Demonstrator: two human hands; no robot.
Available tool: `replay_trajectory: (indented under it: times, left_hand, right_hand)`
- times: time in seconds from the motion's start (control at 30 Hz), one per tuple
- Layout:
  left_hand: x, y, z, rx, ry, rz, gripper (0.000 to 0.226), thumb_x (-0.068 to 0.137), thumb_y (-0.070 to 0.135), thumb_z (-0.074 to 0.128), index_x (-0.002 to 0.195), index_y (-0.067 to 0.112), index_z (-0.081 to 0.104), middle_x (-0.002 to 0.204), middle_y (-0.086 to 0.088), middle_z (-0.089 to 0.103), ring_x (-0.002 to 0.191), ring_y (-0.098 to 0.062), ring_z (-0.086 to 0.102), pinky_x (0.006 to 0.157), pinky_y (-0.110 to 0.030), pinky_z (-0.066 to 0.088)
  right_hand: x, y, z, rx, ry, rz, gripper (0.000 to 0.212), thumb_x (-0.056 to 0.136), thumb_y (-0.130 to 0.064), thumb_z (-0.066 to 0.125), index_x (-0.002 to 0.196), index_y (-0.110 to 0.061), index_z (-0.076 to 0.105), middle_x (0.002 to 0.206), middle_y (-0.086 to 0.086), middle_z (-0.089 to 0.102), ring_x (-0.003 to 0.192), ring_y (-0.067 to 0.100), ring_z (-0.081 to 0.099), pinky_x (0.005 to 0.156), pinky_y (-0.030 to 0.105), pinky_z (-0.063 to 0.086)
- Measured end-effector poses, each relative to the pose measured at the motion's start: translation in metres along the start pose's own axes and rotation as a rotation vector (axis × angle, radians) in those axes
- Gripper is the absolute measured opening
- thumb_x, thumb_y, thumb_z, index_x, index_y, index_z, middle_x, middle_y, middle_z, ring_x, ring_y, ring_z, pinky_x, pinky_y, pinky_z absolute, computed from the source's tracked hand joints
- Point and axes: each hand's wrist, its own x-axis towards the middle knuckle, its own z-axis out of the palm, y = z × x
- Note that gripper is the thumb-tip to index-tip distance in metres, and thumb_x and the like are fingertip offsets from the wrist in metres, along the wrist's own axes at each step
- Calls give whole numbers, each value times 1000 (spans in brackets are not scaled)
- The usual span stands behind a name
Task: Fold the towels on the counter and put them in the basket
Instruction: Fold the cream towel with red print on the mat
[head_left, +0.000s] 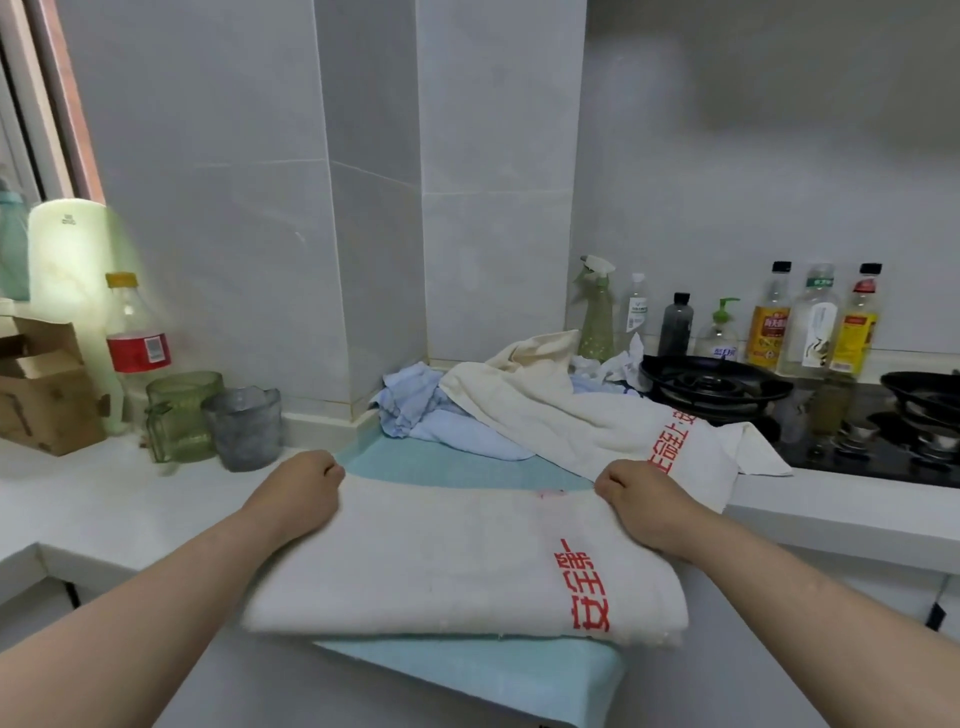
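Note:
A white towel with red lettering (447, 561) lies folded over on a light blue towel (467, 670) spread on the counter. My left hand (301, 488) grips the white towel's far left corner with curled fingers. My right hand (639, 499) grips its far right corner the same way. Behind them lies a heap of unfolded towels: a cream one with red lettering (582, 415) draped over a pale blue one (415, 410). No basket is in view.
A green glass jar (179, 415) and a grey glass cup (247, 428) stand at the left, with a cola bottle (132, 338) and a cardboard box (41, 384). A black gas stove (717, 389) and several bottles (769, 322) are at the right.

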Motion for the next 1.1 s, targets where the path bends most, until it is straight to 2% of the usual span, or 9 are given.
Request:
replay_trajectory:
  times: [0.2, 0.3, 0.4, 0.53, 0.67, 0.8, 0.9, 1.0, 1.1]
  left_hand:
    - [1, -2, 11, 154, 25, 103, 25, 101, 26, 38, 87, 16, 56, 89, -2, 59, 82, -21, 56, 70, -33, 44]
    - [4, -2, 8, 158, -102, 202, 24, 101, 32, 40, 96, 21, 61, 96, 2, 59, 87, -17, 56, 79, -34, 46]
    - [6, 1, 2, 166, -195, 189, 21, 99, 35, 44, 87, 24, 56, 94, 1, 52, 86, -15, 54, 79, -32, 43]
    - [4, 4, -5, -13, -161, 140, 18, 97, 31, 51, 84, 19, 55, 86, 2, 59, 81, -15, 54, 68, -29, 39]
    - [-1, 11, -11, -236, -82, 81, 14, 97, 28, 53, 88, 18, 58, 89, 0, 62, 82, -16, 56, 67, -29, 39]
    - [3, 11, -31, -295, -51, -84, 19, 94, 28, 59, 94, 10, 65, 95, -6, 64, 81, -19, 58, 72, -28, 40]
    - [9, -6, -48, -205, -58, -189, 20, 92, 25, 62, 94, 5, 64, 95, -12, 61, 81, -25, 55, 74, -28, 39]
    - [16, -29, -44, -146, -60, -239, 24, 91, 24, 64, 84, 1, 64, 92, -17, 63, 78, -27, 56, 67, -29, 37]
    - [23, -43, -27, -81, -48, -221, 24, 90, 26, 64, 78, 5, 64, 85, -12, 64, 70, -20, 53, 58, -28, 34]
  right_hand:
    - [9, 4, 14, -154, 28, -7, 31, 103, -25, 38, 92, -4, 59, 94, 7, 62, 84, 20, 54, 67, 30, 37]
    - [9, 6, 18, -214, -2, 5, 30, 104, -29, 35, 83, -14, 51, 96, 10, 58, 77, 19, 52, 56, 22, 33]
    - [6, 6, 15, -186, -45, 29, 31, 104, -35, 35, 81, -19, 47, 90, 3, 57, 74, 12, 50, 56, 19, 33]
    - [2, 1, 2, -38, -119, 95, 34, 100, -47, 40, 99, -16, 54, 97, -1, 61, 87, 13, 56, 68, 26, 42]
    - [-4, -6, -7, 241, -134, 142, 24, 98, -40, 48, 100, -20, 61, 99, 5, 68, 92, 24, 65, 77, 38, 54]
    - [-1, -30, -8, 426, -78, 179, 18, 97, -31, 56, 101, -15, 63, 96, 8, 68, 80, 22, 66, 64, 29, 53]
    - [13, -55, 3, 529, -123, 184, 18, 96, -25, 59, 102, -8, 63, 97, 15, 68, 79, 25, 64, 68, 31, 54]
    - [30, -69, 26, 296, -97, 115, 19, 96, -25, 57, 104, -8, 63, 100, 10, 64, 85, 22, 59, 67, 28, 47]
    - [46, -68, 45, 51, -21, 53, 24, 97, -31, 52, 103, -9, 61, 106, 9, 61, 90, 21, 52, 73, 28, 39]
